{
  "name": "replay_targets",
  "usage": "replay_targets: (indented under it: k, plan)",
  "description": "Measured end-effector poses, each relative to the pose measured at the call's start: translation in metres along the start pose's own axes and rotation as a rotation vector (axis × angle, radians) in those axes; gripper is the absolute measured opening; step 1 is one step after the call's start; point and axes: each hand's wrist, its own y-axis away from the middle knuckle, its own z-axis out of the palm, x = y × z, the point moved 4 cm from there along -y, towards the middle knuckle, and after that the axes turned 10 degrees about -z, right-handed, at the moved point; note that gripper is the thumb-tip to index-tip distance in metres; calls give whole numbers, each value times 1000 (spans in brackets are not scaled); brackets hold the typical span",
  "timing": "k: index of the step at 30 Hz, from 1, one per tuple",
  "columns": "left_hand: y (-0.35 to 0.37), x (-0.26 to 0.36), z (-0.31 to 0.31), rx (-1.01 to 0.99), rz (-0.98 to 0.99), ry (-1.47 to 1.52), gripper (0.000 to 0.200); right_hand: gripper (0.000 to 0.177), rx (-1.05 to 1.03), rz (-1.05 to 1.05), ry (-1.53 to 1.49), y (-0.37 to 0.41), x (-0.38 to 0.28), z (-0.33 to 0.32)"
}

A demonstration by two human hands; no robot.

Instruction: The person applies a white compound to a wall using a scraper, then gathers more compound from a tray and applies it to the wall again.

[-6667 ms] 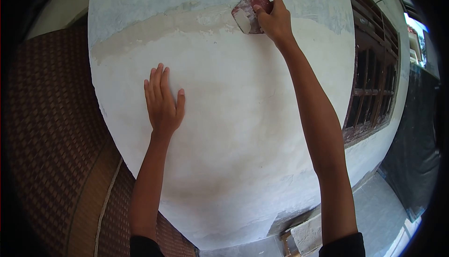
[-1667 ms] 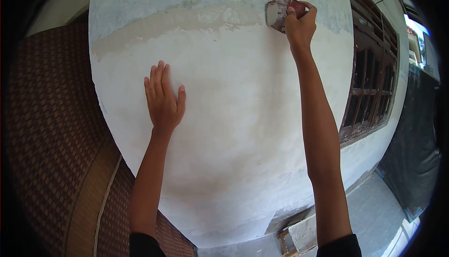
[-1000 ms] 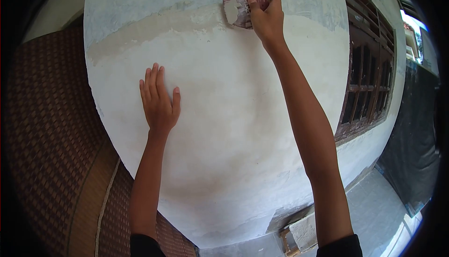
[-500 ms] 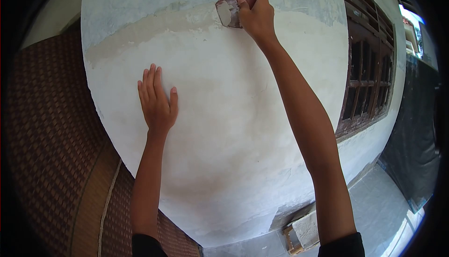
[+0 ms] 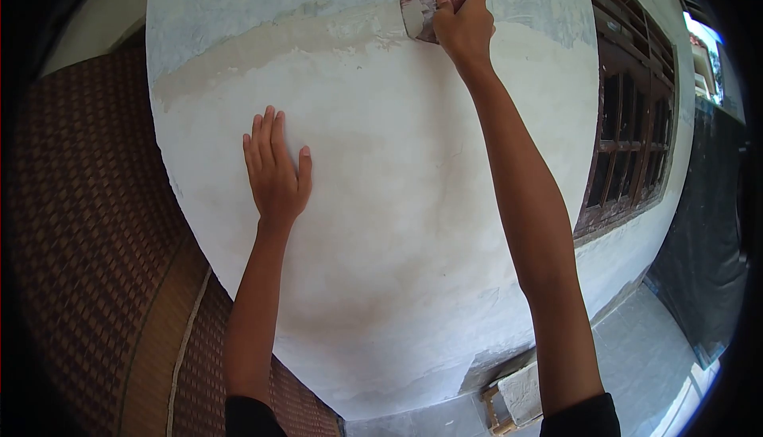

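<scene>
**Smoothing filler up high**

Head view: gripping the putty knife (image 5: 421, 14) in the right hand (image 5: 465, 30), pressing it to the wall (image 5: 397, 238) at the grey band's (image 5: 262, 46) right end; bracing the left hand (image 5: 276, 176) flat, open, below. Likely needing even pressure next.

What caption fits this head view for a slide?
Right hand holds a putty knife high on the plastered wall; left hand lies flat against it.

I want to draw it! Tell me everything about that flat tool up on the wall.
The scraper is a small tool with a broad flat blade, smeared whitish and stained reddish-brown. Its dark red handle is mostly hidden in the right hand gripping it. The blade presses tilted against the wall, high up, beside a greyish patched band.
</scene>
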Motion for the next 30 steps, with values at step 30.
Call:
replay_targets:
  k: [30]
  plan:
    - [0, 1, -1, 8, -7, -17, 61, 40, 109, -117, 31, -11, 0, -5]
